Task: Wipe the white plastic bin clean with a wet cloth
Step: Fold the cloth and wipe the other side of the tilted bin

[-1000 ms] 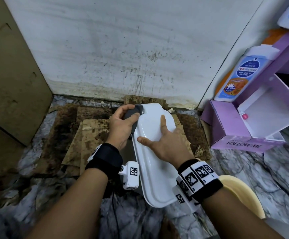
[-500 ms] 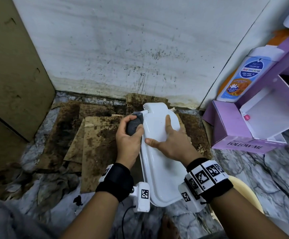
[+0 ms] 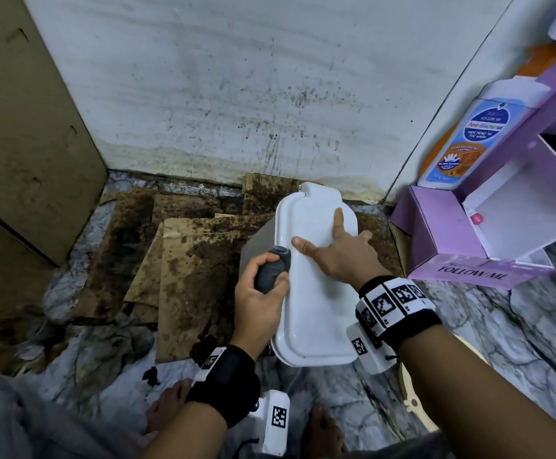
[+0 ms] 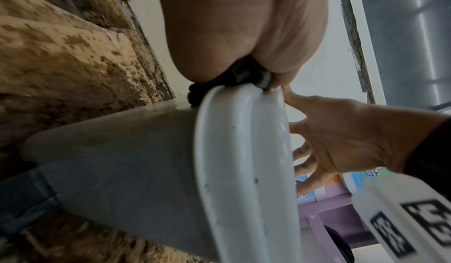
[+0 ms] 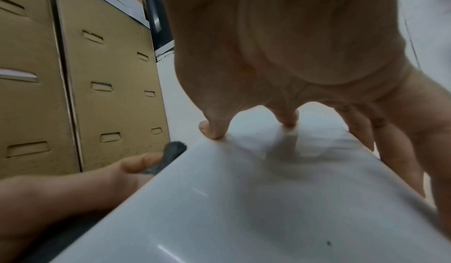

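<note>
The white plastic bin stands on the floor with its white lid facing up and its grey side wall to the left. My left hand grips a bunched dark grey cloth against the lid's left rim, about halfway along. The cloth shows squeezed between palm and rim, and also beside my thumb. My right hand lies spread on the lid, thumb and forefinger straight, the other fingers over the right edge.
Stained cardboard sheets cover the floor left of the bin. Cardboard boxes stand at the left, a soiled white wall behind. A purple box with a wash bottle sits right. My bare feet are below.
My left hand has slid the cloth down the lid's left rim, from the far end toward me. The right hand has stayed pressed on the lid.
</note>
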